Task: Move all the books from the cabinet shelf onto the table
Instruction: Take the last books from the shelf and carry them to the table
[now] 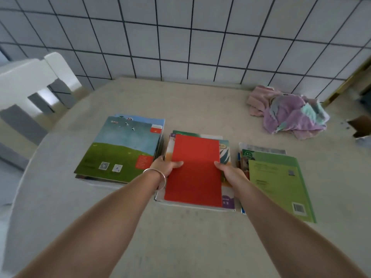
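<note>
On the pale table [180, 237], at the centre of view: red book [195, 171], flat on top of the middle stack [227, 195], held from both sides. Left hand [167, 165] at the 9 o'clock edge of the red cover, thumb curled over the top face, fingers hidden beneath; silver bangle [157, 175] round that wrist. Right hand [228, 170] at the 3 o'clock edge, thumb likewise laid on the cover, gripping the same book. Both forearms stretched forward from 6 o'clock.

At 9 o'clock of the middle stack, just beside it: left stack [120, 151], topped by a cover showing blue sky over green grass. At 3 o'clock, near but apart: right stack [281, 185], topped by a light green book with a barcode at its near corner, lying slightly askew on a darker green one.

Towards 1 o'clock, well apart from the books: crumpled cloth [289, 113] in pink, lilac and mint. At 3 o'clock by the table's edge: brown cardboard piece [360, 126], partly cut off by the frame. At 10 o'clock beside the table: white chair [30, 79]. Beyond, from 10 to 2 o'clock: tiled wall [180, 37], pale squares with dark grout.
</note>
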